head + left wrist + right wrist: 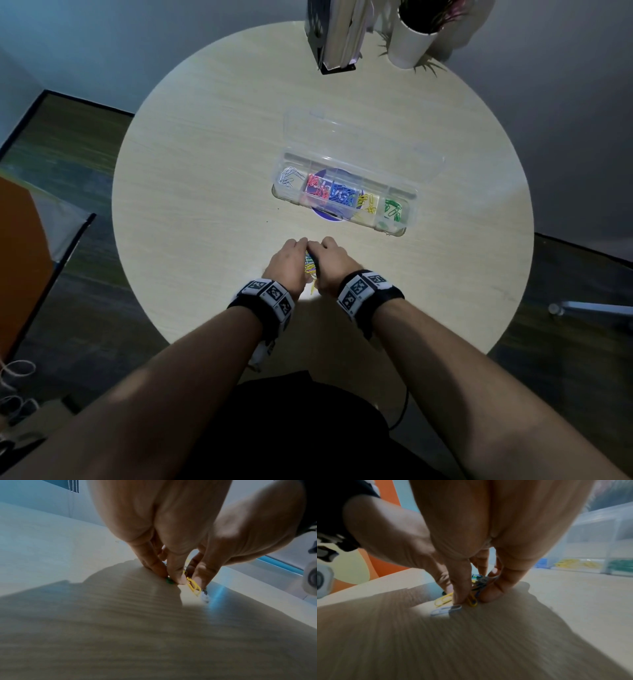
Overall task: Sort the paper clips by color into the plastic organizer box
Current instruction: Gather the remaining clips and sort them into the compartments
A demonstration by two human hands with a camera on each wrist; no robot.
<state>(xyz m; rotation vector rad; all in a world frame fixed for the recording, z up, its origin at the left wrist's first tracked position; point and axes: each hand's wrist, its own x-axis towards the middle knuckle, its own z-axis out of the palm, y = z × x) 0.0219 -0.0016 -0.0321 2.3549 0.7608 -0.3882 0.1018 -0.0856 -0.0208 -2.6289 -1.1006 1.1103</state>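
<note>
Head view is showing the whole layout: a round, pale wood-grain table (212, 164) carrying the clear plastic organizer box (346, 197) with its lid lying open behind it, and white, pink, blue, yellow and green clips sitting in separate compartments. Just in front of the box, the left hand (289, 265) and right hand (330, 265) are meeting fingertip to fingertip over a small mixed pile of paper clips (310, 269).

Only the wrist views are revealing the fingers. Left wrist view is showing the left hand (164, 534) pressing its fingertips down beside a green clip (169, 581); whether it is gripping anything I cannot tell. Right wrist view is showing the right hand (488, 540) with thumb and fingers curling round the tangled wire clips (476, 588), while a yellow clip (443, 599) and a white clip (443, 610) are lying flat just outside.
</note>
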